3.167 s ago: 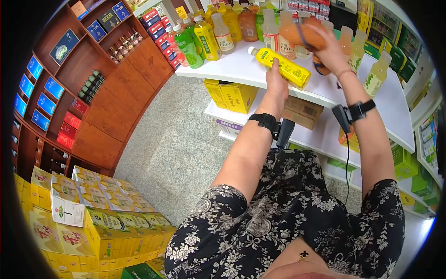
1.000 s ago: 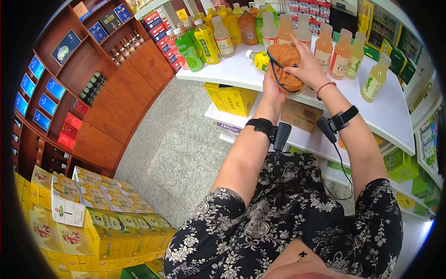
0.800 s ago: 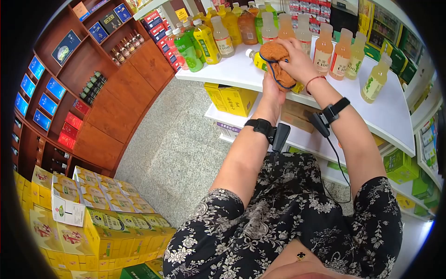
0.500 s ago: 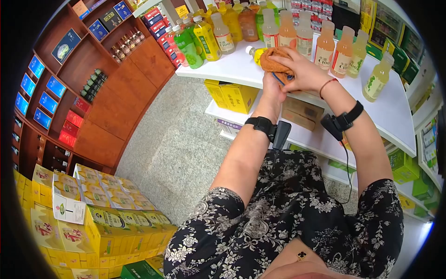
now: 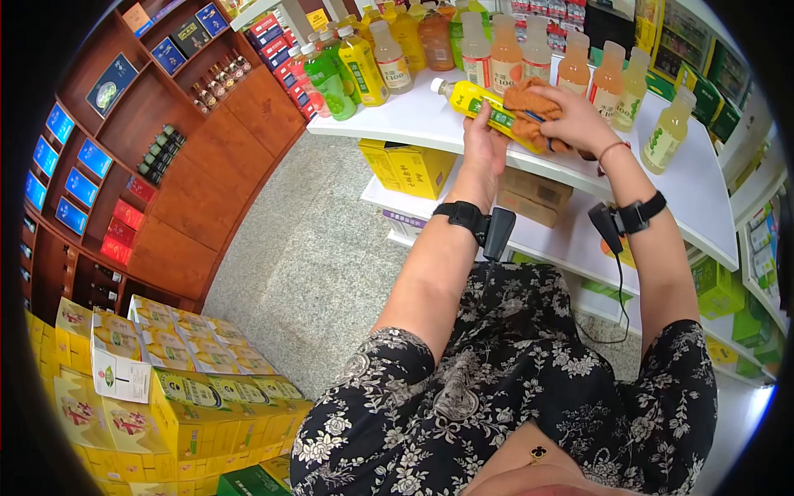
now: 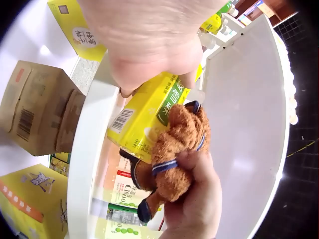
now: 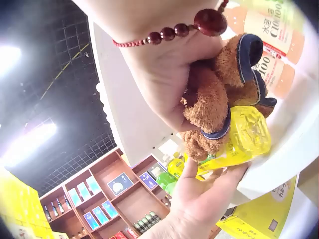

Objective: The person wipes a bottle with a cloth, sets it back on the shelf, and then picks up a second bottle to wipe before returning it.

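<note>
A yellow bottle with a white cap (image 5: 470, 97) lies tilted above the white shelf, its cap end toward the upper left. My left hand (image 5: 485, 142) grips its middle from below, thumb on top. In my right hand (image 5: 579, 124) is a bunched brown cloth with blue edging (image 5: 533, 106), pressed on the bottle's base end. The left wrist view shows the cloth (image 6: 182, 139) against the label side of the bottle (image 6: 144, 114). In the right wrist view the bottle's clear base (image 7: 250, 130) sticks out beside the cloth (image 7: 207, 107).
Pink and pale bottles (image 5: 572, 64) stand close behind and right of my hands on the white shelf (image 5: 397, 126). Green and yellow bottles (image 5: 329, 83) stand at its left end. Cartons (image 5: 405, 168) sit on the tier below; stacked yellow boxes (image 5: 207, 405) are at lower left.
The cloth has shifted from around the bottle's upper part toward its base, moving right with my right hand. More of the yellow label now shows. My left hand still holds the bottle.
</note>
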`<state>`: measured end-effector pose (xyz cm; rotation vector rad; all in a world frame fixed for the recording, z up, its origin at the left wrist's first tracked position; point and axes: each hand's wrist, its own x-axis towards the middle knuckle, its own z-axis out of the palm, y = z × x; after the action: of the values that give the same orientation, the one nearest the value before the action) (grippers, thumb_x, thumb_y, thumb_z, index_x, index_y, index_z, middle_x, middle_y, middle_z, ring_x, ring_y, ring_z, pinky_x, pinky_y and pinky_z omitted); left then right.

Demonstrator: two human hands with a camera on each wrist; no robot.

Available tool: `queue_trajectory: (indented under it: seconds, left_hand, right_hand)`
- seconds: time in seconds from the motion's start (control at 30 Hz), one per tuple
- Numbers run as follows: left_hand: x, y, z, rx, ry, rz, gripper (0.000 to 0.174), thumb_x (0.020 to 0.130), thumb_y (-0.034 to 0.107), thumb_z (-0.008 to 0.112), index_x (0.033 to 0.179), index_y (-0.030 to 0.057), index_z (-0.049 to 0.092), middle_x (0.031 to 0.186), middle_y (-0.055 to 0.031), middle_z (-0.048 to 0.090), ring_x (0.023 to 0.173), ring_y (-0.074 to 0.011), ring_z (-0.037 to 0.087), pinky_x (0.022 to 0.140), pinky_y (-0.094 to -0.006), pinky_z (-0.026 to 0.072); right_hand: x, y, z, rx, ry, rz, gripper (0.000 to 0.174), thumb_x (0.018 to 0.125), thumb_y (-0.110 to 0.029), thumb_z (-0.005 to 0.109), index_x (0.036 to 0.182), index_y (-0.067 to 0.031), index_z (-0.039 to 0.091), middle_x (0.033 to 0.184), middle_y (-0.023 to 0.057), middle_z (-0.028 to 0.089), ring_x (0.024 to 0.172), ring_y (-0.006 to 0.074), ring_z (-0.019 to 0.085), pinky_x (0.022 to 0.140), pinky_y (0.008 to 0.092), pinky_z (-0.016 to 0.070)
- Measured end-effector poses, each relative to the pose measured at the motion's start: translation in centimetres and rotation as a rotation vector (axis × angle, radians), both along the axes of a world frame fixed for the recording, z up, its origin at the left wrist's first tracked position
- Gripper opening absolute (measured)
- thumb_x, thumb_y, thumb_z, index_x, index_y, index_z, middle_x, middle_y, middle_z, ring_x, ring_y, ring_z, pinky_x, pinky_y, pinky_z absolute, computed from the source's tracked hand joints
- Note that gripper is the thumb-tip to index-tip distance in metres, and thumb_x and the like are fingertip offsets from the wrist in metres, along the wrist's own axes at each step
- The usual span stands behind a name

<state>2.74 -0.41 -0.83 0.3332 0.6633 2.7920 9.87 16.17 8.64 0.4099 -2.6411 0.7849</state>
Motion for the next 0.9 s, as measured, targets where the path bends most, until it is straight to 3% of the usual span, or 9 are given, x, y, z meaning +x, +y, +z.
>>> queue_trajectory:
  seconds: [0.03, 0.1, 0.17, 0.23, 0.37, 0.4, 0.5, 0.6, 0.9]
  left_hand:
    - [-0.4, 0.2, -0.5, -0.002, -0.001, -0.004, 0.040, 0.096, 0.026, 0.053, 0.130, 0.0137, 0.036, 0.131, -0.0095, 0.048, 0.121, -0.0283, 0.048, 0.100, -0.0494, 0.0399]
    - [-1.3, 0.2, -1.3, -0.018, 0.093, -0.039, 0.046, 0.099, 0.037, 0.040, 0.135, 0.0098, 0.040, 0.137, -0.0123, 0.046, 0.126, -0.0276, 0.044, 0.108, -0.0454, 0.0328]
    - [-1.5, 0.2, -1.6, -0.008, 0.085, -0.035, 0.046, 0.099, 0.039, 0.038, 0.136, 0.0106, 0.040, 0.138, -0.0114, 0.046, 0.127, -0.0275, 0.043, 0.109, -0.0452, 0.0315]
    - [-0.9, 0.1, -0.8, 0.002, 0.077, -0.030, 0.047, 0.099, 0.040, 0.036, 0.137, 0.0115, 0.040, 0.139, -0.0105, 0.045, 0.129, -0.0273, 0.042, 0.110, -0.0450, 0.0303]
    - [0.7, -0.3, 1.1, 0.068, 0.084, -0.022, 0.053, 0.098, 0.046, 0.031, 0.139, 0.0130, 0.038, 0.141, -0.0083, 0.043, 0.130, -0.0267, 0.041, 0.110, -0.0443, 0.0304]
    - [0.6, -0.4, 1.1, 0.088, 0.115, -0.024, 0.057, 0.097, 0.049, 0.029, 0.140, 0.0133, 0.037, 0.142, -0.0077, 0.041, 0.130, -0.0264, 0.041, 0.109, -0.0436, 0.0308]
    - [0.8, -0.9, 0.6, 0.122, 0.039, -0.125, 0.057, 0.096, 0.049, 0.029, 0.140, 0.0131, 0.037, 0.141, -0.0085, 0.042, 0.131, -0.0264, 0.040, 0.110, -0.0427, 0.0290]
    - [-0.9, -0.4, -0.6, 0.117, 0.074, -0.049, 0.060, 0.095, 0.049, 0.030, 0.139, 0.0104, 0.036, 0.141, -0.0105, 0.042, 0.132, -0.0277, 0.039, 0.111, -0.0434, 0.0273]
    - [-0.1, -0.6, -0.3, 0.217, 0.060, -0.078, 0.049, 0.097, 0.039, 0.033, 0.135, 0.0082, 0.039, 0.137, -0.0109, 0.044, 0.128, -0.0273, 0.041, 0.109, -0.0434, 0.0289]
  right_hand:
    - [-0.4, -0.7, 0.4, -0.002, -0.001, -0.004, 0.064, 0.065, -0.026, 0.070, 0.126, -0.0126, 0.057, 0.117, 0.0190, 0.057, 0.108, 0.0344, 0.057, 0.091, 0.0362, 0.0470]
    - [-1.9, -2.1, 1.5, 0.000, -0.076, 0.057, 0.064, 0.067, -0.017, 0.068, 0.129, -0.0087, 0.054, 0.118, 0.0179, 0.057, 0.109, 0.0296, 0.057, 0.095, 0.0331, 0.0451]
    - [-3.4, -4.1, 1.8, 0.001, -0.067, 0.034, 0.065, 0.067, -0.019, 0.070, 0.129, -0.0093, 0.054, 0.120, 0.0186, 0.057, 0.110, 0.0314, 0.056, 0.095, 0.0332, 0.0446]
    - [-5.3, -5.5, 1.6, -0.005, 0.073, 0.074, 0.068, 0.065, -0.032, 0.072, 0.129, -0.0150, 0.055, 0.115, 0.0205, 0.059, 0.105, 0.0359, 0.058, 0.090, 0.0373, 0.0481]
    - [-6.6, -6.5, 0.1, 0.034, 0.156, 0.019, 0.069, 0.065, -0.033, 0.072, 0.129, -0.0153, 0.055, 0.125, 0.0198, 0.053, 0.107, 0.0359, 0.057, 0.091, 0.0376, 0.0483]
    - [-5.4, -6.3, 0.5, 0.036, 0.067, 0.051, 0.067, 0.068, -0.028, 0.070, 0.131, -0.0139, 0.053, 0.127, 0.0193, 0.051, 0.113, 0.0342, 0.054, 0.096, 0.0367, 0.0448]
    - [-2.4, -5.0, 0.1, 0.089, -0.017, 0.087, 0.066, 0.069, -0.022, 0.067, 0.132, -0.0122, 0.052, 0.130, 0.0166, 0.047, 0.118, 0.0324, 0.050, 0.100, 0.0365, 0.0415]
    - [0.2, -2.6, -1.1, 0.216, 0.164, 0.080, 0.065, 0.066, -0.028, 0.069, 0.128, -0.0177, 0.055, 0.126, 0.0148, 0.051, 0.112, 0.0337, 0.054, 0.094, 0.0384, 0.0467]
    - [3.6, 0.3, -0.8, 0.031, 0.022, 0.048, 0.063, 0.068, -0.020, 0.068, 0.129, -0.0175, 0.053, 0.124, 0.0139, 0.052, 0.111, 0.0319, 0.054, 0.094, 0.0385, 0.0461]
